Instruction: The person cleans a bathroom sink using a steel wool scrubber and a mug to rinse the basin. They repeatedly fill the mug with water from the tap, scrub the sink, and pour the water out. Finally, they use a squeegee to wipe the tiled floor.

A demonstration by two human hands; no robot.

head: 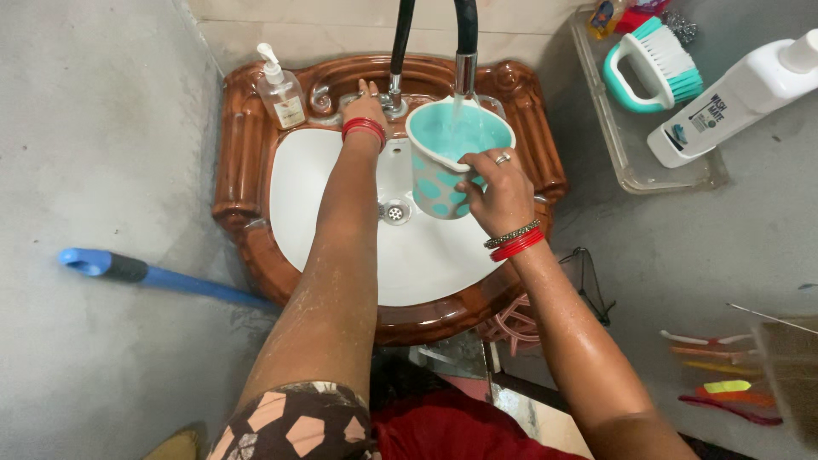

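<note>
At the far left, a blue plastic handle with a dark grip section [153, 274] is seen lying across the grey floor, its end hidden under the basin. Next to it, a white oval sink set in a glossy brown moulded surround [247, 162] is mounted against the wall. On the surround's left back corner a clear pump bottle of pale liquid soap [279, 92] is stood upright. The left hand [365, 104] is stretched over the bowl and laid on the metal tap lever [390, 100] at the back rim; its fingers are bent down over the lever, though how tightly they are closed cannot be told. Red bangles are worn at that wrist. Just to the right, a white plastic mug with turquoise dots and a turquoise inside [452, 158] is held under the black-hosed spout [465, 51], above the bowl and its drain, and a thin stream of water is seen falling into it. The mug is gripped by the right hand [498, 192], whose fingers are wrapped around its side near the rim. Farther right, a clear tray [635, 175] is set on the floor, holding a turquoise-and-white scrubbing brush [656, 64] and a white detergent bottle [733, 98].
</note>
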